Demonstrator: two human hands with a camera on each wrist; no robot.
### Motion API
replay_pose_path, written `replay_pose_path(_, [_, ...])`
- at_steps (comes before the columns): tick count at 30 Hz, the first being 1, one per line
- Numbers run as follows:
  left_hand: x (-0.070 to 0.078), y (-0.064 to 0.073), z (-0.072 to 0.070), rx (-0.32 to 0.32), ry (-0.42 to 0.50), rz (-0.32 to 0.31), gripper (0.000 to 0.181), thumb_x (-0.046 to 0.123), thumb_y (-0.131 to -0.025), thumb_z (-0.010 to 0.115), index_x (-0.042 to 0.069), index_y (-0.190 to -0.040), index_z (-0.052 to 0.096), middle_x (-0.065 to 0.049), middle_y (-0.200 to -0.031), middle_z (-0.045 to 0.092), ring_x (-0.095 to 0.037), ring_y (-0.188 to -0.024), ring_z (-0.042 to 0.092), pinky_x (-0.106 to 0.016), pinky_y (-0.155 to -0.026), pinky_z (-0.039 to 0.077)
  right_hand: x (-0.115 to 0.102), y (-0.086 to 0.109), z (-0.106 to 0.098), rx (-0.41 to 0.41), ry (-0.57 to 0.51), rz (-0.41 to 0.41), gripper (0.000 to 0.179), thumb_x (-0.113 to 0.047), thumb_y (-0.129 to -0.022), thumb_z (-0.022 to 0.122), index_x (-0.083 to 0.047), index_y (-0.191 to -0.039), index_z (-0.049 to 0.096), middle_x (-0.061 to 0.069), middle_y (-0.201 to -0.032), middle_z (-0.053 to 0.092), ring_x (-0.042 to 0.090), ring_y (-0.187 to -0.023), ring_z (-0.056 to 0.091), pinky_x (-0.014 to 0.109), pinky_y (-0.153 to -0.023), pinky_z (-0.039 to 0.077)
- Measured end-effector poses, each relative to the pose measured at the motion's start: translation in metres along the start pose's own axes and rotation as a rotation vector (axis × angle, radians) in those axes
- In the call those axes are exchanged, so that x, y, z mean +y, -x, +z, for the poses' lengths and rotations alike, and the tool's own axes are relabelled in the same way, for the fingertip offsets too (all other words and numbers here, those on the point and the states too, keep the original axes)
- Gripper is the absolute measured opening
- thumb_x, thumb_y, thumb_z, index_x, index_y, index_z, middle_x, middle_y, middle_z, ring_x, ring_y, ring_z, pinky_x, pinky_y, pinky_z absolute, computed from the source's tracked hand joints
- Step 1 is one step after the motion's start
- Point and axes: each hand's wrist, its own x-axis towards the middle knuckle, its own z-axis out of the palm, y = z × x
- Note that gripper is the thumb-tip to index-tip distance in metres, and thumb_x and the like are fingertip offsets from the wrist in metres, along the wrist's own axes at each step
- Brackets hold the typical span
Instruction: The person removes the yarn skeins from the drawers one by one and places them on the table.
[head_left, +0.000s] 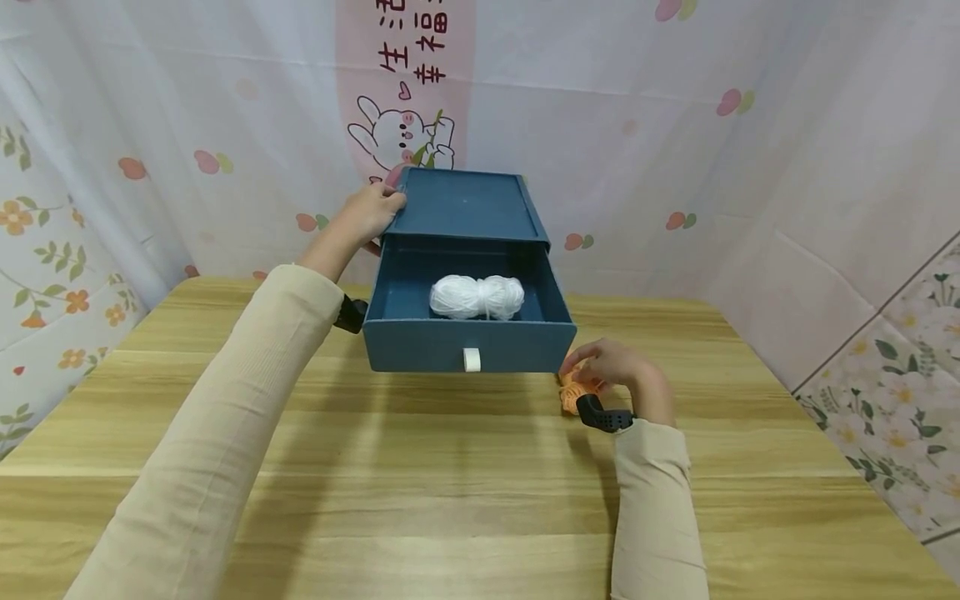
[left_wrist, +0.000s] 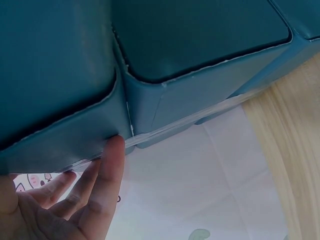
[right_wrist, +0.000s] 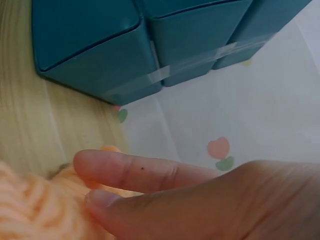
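Observation:
A dark blue drawer cabinet [head_left: 465,200] stands toward the back of the table, its top drawer [head_left: 420,346] pulled out. Inside the drawer lies a skein of white yarn [head_left: 477,297] tied round its middle. My left hand [head_left: 372,212] rests at the cabinet's upper left edge; in the left wrist view its fingers [left_wrist: 107,175] stretch along the side, one fingertip touching the blue wall. Right of the drawer front, my right hand [head_left: 611,364] holds a bundle of orange yarn [head_left: 576,397], thumb and finger at its strands in the right wrist view.
The wooden table [head_left: 450,500] reaches toward me and to both sides. A printed cloth [head_left: 600,125] hangs behind the cabinet, with floral cloth at left and right. Clear tape [right_wrist: 159,75] runs across the cabinet's stacked units. The drawer front has a white pull tab [head_left: 472,360].

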Motion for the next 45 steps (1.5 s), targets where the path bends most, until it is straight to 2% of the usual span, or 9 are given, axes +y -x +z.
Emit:
replay_pose_path(4, [0.001, 0.001, 0.0, 0.0, 0.002, -0.002, 0.055, 0.033, -0.101, 0.027, 0.005, -0.147, 0.022, -0.021, -0.144, 0.038, -0.037, -0.119, 0.05, -0.048, -0.087, 0.052, -0.006, 0.008, -0.005, 0.018, 0.008, -0.009, 0.029, -0.001, -0.09, 0.049, 0.0, -0.115, 0.064, 0.012, -0.091, 0.062, 0.02, -0.076, 0.055, 0.034, -0.068, 0.053])
replay_pose_path(7, [0.001, 0.001, -0.001, 0.001, 0.004, -0.003, 0.055, 0.033, -0.101, 0.027, 0.005, -0.148, 0.022, -0.021, -0.144, 0.038, -0.036, -0.119, 0.05, -0.048, -0.087, 0.052, -0.01, 0.016, -0.009, 0.031, 0.01, -0.031, 0.033, 0.0, -0.09, 0.046, 0.001, -0.119, 0.061, 0.02, -0.113, 0.06, 0.028, -0.093, 0.056, 0.04, -0.079, 0.054])
replay_pose_path(12, [0.0, 0.001, -0.001, 0.001, 0.003, 0.005, 0.055, 0.033, -0.101, 0.027, 0.006, -0.148, 0.022, -0.021, -0.143, 0.038, -0.037, -0.12, 0.05, -0.048, -0.087, 0.052, -0.017, 0.029, -0.018, 0.103, 0.086, -0.077, 0.034, -0.004, -0.093, 0.045, 0.0, -0.125, 0.057, 0.025, -0.118, 0.056, 0.034, -0.098, 0.052, 0.045, -0.083, 0.05])
replay_pose_path(19, [0.0, 0.002, -0.002, -0.001, 0.008, 0.012, 0.054, 0.032, -0.1, 0.027, 0.004, -0.147, 0.025, -0.022, -0.141, 0.041, -0.037, -0.116, 0.052, -0.048, -0.087, 0.052, -0.041, 0.055, -0.026, 0.349, 0.209, -0.162, 0.035, -0.021, -0.099, 0.044, -0.006, -0.128, 0.055, 0.025, -0.123, 0.055, 0.04, -0.111, 0.052, 0.052, -0.087, 0.046])
replay_pose_path(27, [0.0, 0.001, -0.002, 0.004, -0.002, 0.011, 0.054, 0.032, -0.1, 0.027, 0.004, -0.146, 0.024, -0.022, -0.141, 0.041, -0.037, -0.116, 0.052, -0.047, -0.086, 0.053, -0.079, 0.083, -0.019, 0.664, 0.14, -0.37, 0.037, -0.024, -0.099, 0.044, -0.006, -0.129, 0.053, 0.018, -0.124, 0.052, 0.034, -0.112, 0.049, 0.054, -0.097, 0.041])
replay_pose_path(33, [0.001, 0.0, -0.001, 0.006, 0.008, 0.003, 0.054, 0.033, -0.1, 0.027, 0.005, -0.147, 0.025, -0.021, -0.14, 0.041, -0.036, -0.114, 0.053, -0.047, -0.085, 0.053, -0.111, 0.094, 0.0, 0.81, 0.081, -0.567, 0.031, -0.018, -0.097, 0.048, -0.005, -0.124, 0.057, 0.013, -0.125, 0.054, 0.03, -0.114, 0.048, 0.048, -0.102, 0.039])
replay_pose_path(36, [0.001, 0.0, 0.0, 0.008, 0.005, 0.008, 0.054, 0.033, -0.1, 0.027, 0.005, -0.146, 0.025, -0.021, -0.14, 0.041, -0.036, -0.114, 0.053, -0.046, -0.085, 0.053, -0.124, 0.092, 0.012, 0.826, 0.081, -0.662, 0.028, -0.013, -0.095, 0.051, -0.003, -0.121, 0.058, 0.013, -0.121, 0.056, 0.028, -0.112, 0.051, 0.044, -0.1, 0.041])
replay_pose_path(40, [0.001, 0.001, 0.0, 0.01, 0.008, 0.01, 0.053, 0.032, -0.1, 0.027, 0.005, -0.146, 0.026, -0.021, -0.14, 0.042, -0.036, -0.113, 0.053, -0.046, -0.084, 0.054, -0.138, 0.085, 0.026, 0.778, 0.104, -0.733, 0.028, -0.01, -0.094, 0.053, -0.003, -0.12, 0.058, 0.011, -0.12, 0.057, 0.024, -0.113, 0.052, 0.039, -0.1, 0.042])
replay_pose_path(45, [0.001, 0.001, 0.0, 0.007, 0.017, 0.008, 0.054, 0.032, -0.1, 0.027, 0.004, -0.146, 0.025, -0.022, -0.141, 0.041, -0.036, -0.115, 0.052, -0.048, -0.086, 0.053, -0.145, 0.075, 0.034, 0.669, 0.168, -0.655, 0.031, -0.015, -0.095, 0.05, -0.006, -0.124, 0.057, 0.009, -0.132, 0.052, 0.025, -0.118, 0.05, 0.041, -0.101, 0.043])
